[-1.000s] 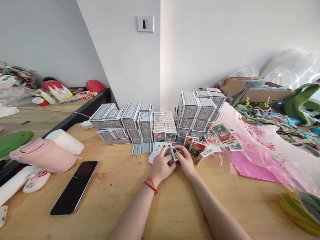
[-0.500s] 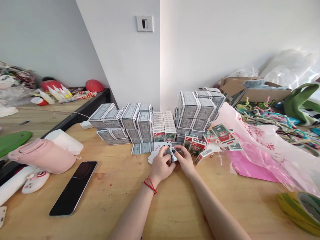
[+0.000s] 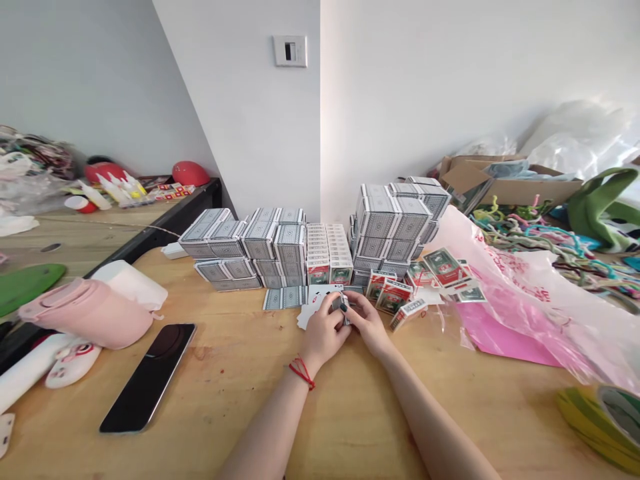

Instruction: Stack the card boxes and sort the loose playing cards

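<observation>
My left hand (image 3: 325, 331) and my right hand (image 3: 367, 323) meet at the middle of the table, both closed around a small grey-and-white folded playing card (image 3: 345, 309). Fingers cover much of it, so its exact shape is partly hidden. Beneath and just beyond my hands lie loose playing cards (image 3: 311, 308), some face up. A row of cards with grey patterned backs (image 3: 285, 297) lies flat behind them. Past these stand blocks built from grey patterned cards, one stack at left (image 3: 273, 243) and a taller one at right (image 3: 393, 220), with stacked card boxes (image 3: 329, 250) between.
Open card boxes (image 3: 395, 293) lie right of my hands, beside pink plastic wrapping (image 3: 510, 327). A phone (image 3: 147, 378) and a pink bottle (image 3: 90, 313) are on the left. Yellow-green tape (image 3: 580, 423) sits at the right edge. Coloured pipe cleaners (image 3: 550, 243) and a cardboard box (image 3: 530, 187) are farther right.
My fingers have shifted slightly around the card, and its white edge between them shows less. The view has moved a little; the objects on the table stay in place.
</observation>
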`<state>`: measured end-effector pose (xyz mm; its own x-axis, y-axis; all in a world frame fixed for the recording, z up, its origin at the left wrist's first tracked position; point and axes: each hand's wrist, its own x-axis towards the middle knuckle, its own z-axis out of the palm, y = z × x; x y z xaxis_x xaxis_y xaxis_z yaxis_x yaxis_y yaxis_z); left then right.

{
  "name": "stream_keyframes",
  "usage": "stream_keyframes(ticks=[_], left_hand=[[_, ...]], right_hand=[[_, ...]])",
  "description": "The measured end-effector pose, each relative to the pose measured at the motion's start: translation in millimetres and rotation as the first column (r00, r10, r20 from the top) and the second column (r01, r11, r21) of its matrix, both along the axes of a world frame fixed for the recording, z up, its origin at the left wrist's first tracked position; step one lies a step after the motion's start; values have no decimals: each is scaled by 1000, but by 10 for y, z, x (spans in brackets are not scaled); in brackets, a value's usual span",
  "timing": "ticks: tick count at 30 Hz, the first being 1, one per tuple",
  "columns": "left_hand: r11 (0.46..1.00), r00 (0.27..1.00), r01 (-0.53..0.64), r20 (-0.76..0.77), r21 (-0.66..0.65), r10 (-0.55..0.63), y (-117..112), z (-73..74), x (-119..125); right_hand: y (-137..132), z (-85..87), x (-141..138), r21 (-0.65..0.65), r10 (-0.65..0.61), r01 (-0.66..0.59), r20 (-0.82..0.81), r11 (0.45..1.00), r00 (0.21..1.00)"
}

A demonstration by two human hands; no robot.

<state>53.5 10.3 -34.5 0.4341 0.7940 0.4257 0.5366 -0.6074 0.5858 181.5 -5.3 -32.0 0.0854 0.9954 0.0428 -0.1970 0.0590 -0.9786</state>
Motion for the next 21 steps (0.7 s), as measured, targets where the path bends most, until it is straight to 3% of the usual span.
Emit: stream_keyframes(ticks=[8, 16, 21], left_hand=[[997, 990, 82, 111, 7, -82, -20, 37, 13], [984, 983, 155, 117, -84, -145, -70, 149, -34], [965, 948, 226, 258, -135, -187, -78, 178, -53]], right_hand=[[-12, -5, -14, -55, 112, -122, -156, 991, 981], [14, -53, -12, -37, -79, 76, -80, 996, 994], [16, -15, -4, -3, -138, 138, -96, 990, 986]])
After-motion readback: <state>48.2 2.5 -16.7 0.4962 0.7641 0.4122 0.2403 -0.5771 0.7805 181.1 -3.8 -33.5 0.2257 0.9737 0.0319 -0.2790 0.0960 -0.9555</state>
